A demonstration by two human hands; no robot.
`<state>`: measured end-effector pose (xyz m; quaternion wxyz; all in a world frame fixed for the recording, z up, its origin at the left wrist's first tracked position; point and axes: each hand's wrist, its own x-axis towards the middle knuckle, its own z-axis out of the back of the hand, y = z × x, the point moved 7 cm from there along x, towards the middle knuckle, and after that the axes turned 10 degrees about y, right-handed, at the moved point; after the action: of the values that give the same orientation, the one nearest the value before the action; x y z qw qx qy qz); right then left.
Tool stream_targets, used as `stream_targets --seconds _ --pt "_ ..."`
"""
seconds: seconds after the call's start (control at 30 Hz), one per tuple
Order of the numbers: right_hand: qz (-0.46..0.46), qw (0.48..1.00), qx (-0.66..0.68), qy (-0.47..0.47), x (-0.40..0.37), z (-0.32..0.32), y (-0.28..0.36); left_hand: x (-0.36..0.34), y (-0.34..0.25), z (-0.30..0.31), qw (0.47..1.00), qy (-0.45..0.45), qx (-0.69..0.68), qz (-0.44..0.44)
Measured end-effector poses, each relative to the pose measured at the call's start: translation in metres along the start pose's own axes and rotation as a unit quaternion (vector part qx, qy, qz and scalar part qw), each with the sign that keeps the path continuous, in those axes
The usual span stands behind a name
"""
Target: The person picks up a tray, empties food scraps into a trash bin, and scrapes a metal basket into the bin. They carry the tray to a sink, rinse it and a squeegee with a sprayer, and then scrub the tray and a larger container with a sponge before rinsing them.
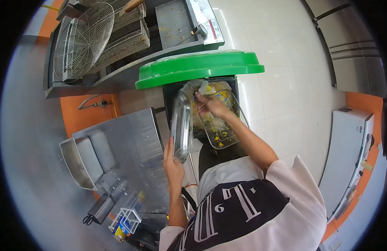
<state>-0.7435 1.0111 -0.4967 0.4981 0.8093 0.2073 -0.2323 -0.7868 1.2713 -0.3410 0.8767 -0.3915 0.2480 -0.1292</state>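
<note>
My left hand (174,167) grips the near end of a shiny metal tray (183,121), tipped on its side over the left part of a black bin (168,94). My right hand (213,105) has its fingers curled at the upper left rim of a wire mesh basket (227,136); the fingertips are partly hidden. Yellow food bits cling to the mesh. The basket is tilted across the bin's right side. Crumpled clear plastic and wrappers (207,88) lie in the bin beyond my right hand. The green lid (202,67) stands raised behind the bin.
A fryer with wire baskets (130,42) and a round wire skimmer (86,42) is at the upper left. To my left is a steel counter (137,138) with a metal pan (78,163) and a white wire rack (127,220). A white freezer (344,150) stands at right.
</note>
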Motion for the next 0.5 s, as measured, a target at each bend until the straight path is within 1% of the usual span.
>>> stream_targets --seconds 0.03,0.07,0.13,0.17,0.2,0.23,0.27,0.33,0.37,0.43,0.47,0.5 --pt "0.019 0.997 -0.069 -0.017 0.007 0.007 0.009 -0.001 0.003 0.005 1.0 0.0 0.002 0.0" --pt "0.02 0.997 -0.067 -0.016 0.013 0.011 0.011 -0.003 0.01 0.012 1.0 -0.015 -0.021 0.009" --pt "0.076 0.982 -0.172 -0.017 0.009 0.009 0.04 -0.007 0.015 0.024 0.998 -0.029 -0.058 0.024" --pt "0.077 0.982 -0.172 -0.017 0.004 0.005 0.051 -0.008 0.015 0.028 0.998 -0.029 -0.057 0.023" --pt "0.134 0.957 -0.258 -0.025 -0.009 -0.01 0.079 -0.011 0.019 0.032 0.996 -0.019 -0.077 0.039" --pt "0.188 0.92 -0.342 -0.032 -0.016 -0.023 0.098 -0.013 0.023 0.034 0.994 -0.009 -0.098 0.056" --pt "0.189 0.92 -0.341 -0.033 -0.008 -0.027 0.095 -0.014 0.023 0.037 0.994 -0.007 -0.097 0.055" --pt "0.241 0.91 -0.333 0.059 0.013 -0.047 0.088 -0.019 0.028 0.037 0.987 0.017 -0.141 0.081" --pt "0.242 0.91 -0.332 0.058 0.022 -0.049 0.087 -0.022 0.03 0.038 0.987 0.018 -0.139 0.08" --pt "0.182 0.918 -0.323 0.137 0.04 -0.061 0.08 -0.025 0.033 0.038 0.988 0.029 -0.124 0.087" --pt "0.184 0.918 -0.323 0.138 0.047 -0.063 0.082 -0.026 0.034 0.039 0.988 0.027 -0.123 0.086" --pt "0.147 0.923 -0.323 0.146 0.056 -0.063 0.077 -0.026 0.03 0.039 0.992 0.031 -0.101 0.073"
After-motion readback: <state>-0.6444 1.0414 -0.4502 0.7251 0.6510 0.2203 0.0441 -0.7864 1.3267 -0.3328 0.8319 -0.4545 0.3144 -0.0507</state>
